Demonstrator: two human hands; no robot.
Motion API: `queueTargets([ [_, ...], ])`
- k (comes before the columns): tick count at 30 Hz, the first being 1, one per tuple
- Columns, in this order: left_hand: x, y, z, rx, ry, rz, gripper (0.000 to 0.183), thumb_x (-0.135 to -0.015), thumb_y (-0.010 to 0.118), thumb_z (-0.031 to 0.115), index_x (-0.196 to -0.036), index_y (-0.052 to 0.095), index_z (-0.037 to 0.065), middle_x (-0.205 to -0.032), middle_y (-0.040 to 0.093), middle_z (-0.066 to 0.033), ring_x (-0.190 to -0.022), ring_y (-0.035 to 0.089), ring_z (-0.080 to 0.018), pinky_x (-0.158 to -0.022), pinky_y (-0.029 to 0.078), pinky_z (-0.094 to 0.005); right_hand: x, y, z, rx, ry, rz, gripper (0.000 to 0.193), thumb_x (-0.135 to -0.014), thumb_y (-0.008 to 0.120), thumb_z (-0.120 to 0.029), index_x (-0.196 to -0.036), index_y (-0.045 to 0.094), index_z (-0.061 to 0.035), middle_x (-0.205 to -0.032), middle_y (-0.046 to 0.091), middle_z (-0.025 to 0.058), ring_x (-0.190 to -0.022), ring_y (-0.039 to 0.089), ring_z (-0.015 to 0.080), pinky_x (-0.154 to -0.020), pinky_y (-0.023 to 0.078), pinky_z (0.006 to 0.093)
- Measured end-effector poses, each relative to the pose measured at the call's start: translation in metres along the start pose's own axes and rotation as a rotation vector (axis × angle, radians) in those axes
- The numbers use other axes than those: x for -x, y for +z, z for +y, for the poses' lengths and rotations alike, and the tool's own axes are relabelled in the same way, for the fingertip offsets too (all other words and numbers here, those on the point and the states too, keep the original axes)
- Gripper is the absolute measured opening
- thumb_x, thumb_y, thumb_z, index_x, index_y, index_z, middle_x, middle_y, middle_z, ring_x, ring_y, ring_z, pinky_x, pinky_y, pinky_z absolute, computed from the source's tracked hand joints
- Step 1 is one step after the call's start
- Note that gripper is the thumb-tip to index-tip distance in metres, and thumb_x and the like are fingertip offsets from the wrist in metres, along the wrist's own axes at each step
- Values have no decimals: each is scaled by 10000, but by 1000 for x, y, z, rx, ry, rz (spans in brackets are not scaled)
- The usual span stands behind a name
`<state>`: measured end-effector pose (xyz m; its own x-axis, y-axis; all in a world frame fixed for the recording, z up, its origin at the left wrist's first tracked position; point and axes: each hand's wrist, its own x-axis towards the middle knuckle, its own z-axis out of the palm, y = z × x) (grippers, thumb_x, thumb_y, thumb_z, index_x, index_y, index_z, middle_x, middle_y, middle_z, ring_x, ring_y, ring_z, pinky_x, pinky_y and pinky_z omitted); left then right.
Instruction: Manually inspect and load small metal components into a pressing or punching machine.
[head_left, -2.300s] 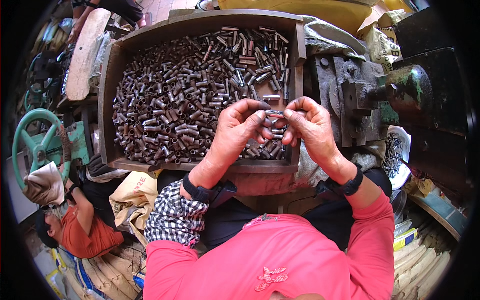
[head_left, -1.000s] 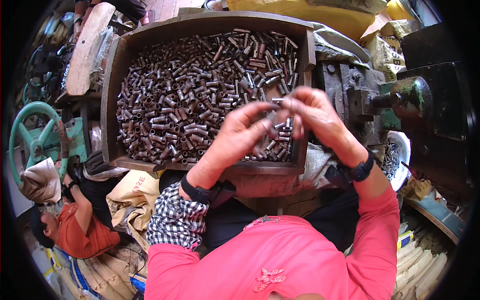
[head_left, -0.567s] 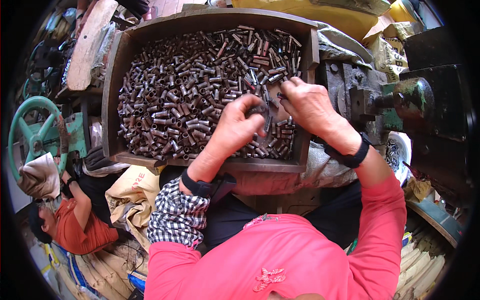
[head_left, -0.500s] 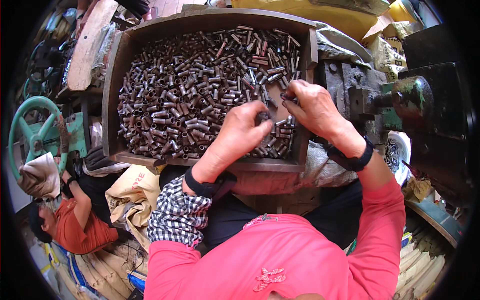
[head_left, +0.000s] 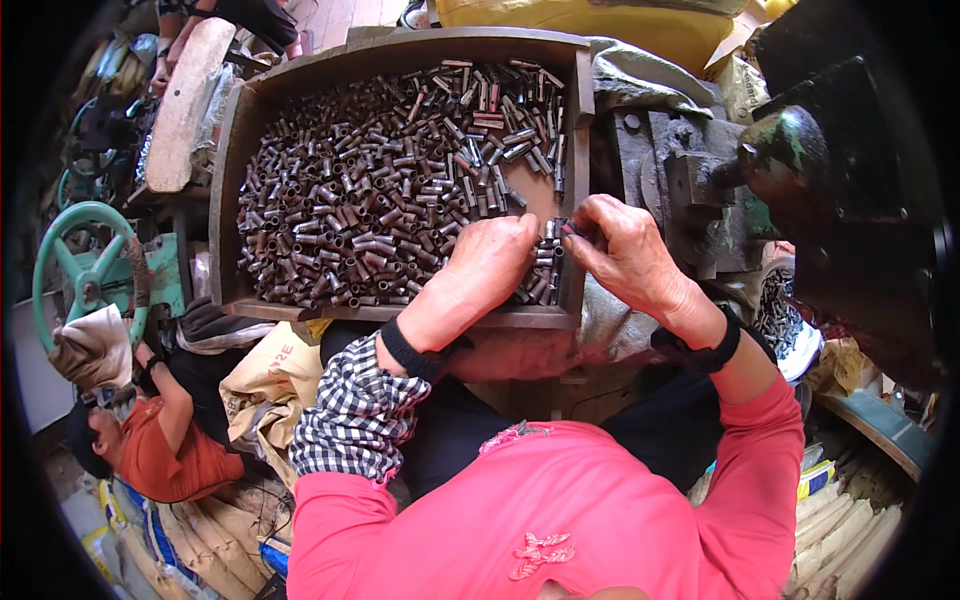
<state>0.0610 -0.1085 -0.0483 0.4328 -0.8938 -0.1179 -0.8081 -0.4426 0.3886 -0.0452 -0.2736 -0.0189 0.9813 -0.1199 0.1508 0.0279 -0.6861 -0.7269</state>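
A shallow wooden box (head_left: pixel 400 319) lies before me, heaped with small dark metal sleeves (head_left: pixel 350 215). Slimmer, shinier pieces lie mixed in at its far right. My left hand (head_left: pixel 492 255) is over the box's right half, thumb and fingers pinched together; whatever is between them is hidden. My right hand (head_left: pixel 632 245) is closed at the box's right wall, a small dark metal piece (head_left: pixel 571 229) pinched between thumb and forefinger. Several sleeves (head_left: pixel 545 262) lie between the two hands, close to the fingertips. A strip of bare box bottom shows just beyond them.
At my right stands a dark, greasy machine (head_left: pixel 690 190), close to the box. Behind it a white tub (head_left: pixel 800 350) holds metal pieces. On the left are a green handwheel (head_left: pixel 88 275), a crumpled paper sack (head_left: pixel 275 380) and a person in an orange shirt (head_left: pixel 170 450).
The view has shifted slightly. My right hand has come nearer to me and over to the box's right wall. My left fingers have closed further, hiding the dark piece seen at them earlier.
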Motion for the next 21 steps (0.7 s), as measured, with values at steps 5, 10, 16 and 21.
queueTargets([
  [5, -10, -10, 1, 165, -102, -88, 199, -736, 658, 181, -825, 621, 7, -762, 626, -206, -786, 616, -373, -684, 483, -449, 21, -8, -3, 36, 4, -6, 140, -795, 608, -114, -832, 534, 0, -798, 580, 180, -736, 588, 368, -654, 471, 428],
  [10, -17, -11, 5, 58, -144, -150, 278, -739, 690, 256, -823, 628, -2, -785, 633, -209, -794, 617, -370, -689, 481, -437, 37, -7, -9, -13, 43, 34, 127, -805, 601, -108, -848, 538, -6, -805, 582, 174, -734, 588, 364, -654, 468, 428],
  [16, -11, -9, 4, 162, -106, -70, 290, -733, 676, 252, -819, 603, -15, -772, 622, -219, -785, 603, -393, -692, 472, -456, 26, 0, -8, -104, 102, 23, 167, -779, 619, -81, -878, 526, 17, -759, 598, 188, -687, 604, 348, -617, 474, 401],
  [21, 0, -6, -1, 762, -192, 22, 137, -793, 610, 120, -827, 570, -6, -628, 542, -5, -566, 525, -84, -491, 423, -248, 10, 4, -4, -418, 308, -8, 186, -747, 610, -41, -888, 520, 41, -666, 592, 169, -592, 619, 242, -554, 480, 341],
])
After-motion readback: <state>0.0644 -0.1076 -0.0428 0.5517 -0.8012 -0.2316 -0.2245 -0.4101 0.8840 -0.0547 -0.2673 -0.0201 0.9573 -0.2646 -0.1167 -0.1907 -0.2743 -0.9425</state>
